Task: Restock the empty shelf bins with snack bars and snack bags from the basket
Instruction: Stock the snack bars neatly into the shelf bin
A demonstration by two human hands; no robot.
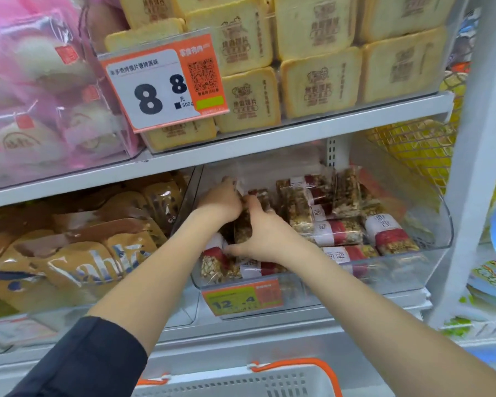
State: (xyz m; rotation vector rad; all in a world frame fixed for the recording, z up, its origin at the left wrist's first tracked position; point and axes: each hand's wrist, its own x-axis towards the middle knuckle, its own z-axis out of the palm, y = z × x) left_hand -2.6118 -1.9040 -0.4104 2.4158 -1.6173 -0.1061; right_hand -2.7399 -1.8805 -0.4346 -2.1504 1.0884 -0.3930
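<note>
A clear plastic shelf bin [430,224] on the middle shelf holds several nut-and-grain snack bars [341,233] with red and white wrappers. Both my hands reach into its left half. My left hand [222,200] curls its fingers round the top of a stack of bars [242,227] at the bin's left side. My right hand [264,233] grips the same stack from the front, thumb spread low to the left. A grey basket with an orange handle [295,365] sits at the bottom edge, its contents hidden.
Left of the bin stand brown snack bags [92,253]. The shelf above carries square toast-slice packs [318,87] behind an orange price tag [163,87], and pink bags [32,96] at far left. A white upright [464,196] borders the right; an orange 12.4 tag [242,298] hangs below.
</note>
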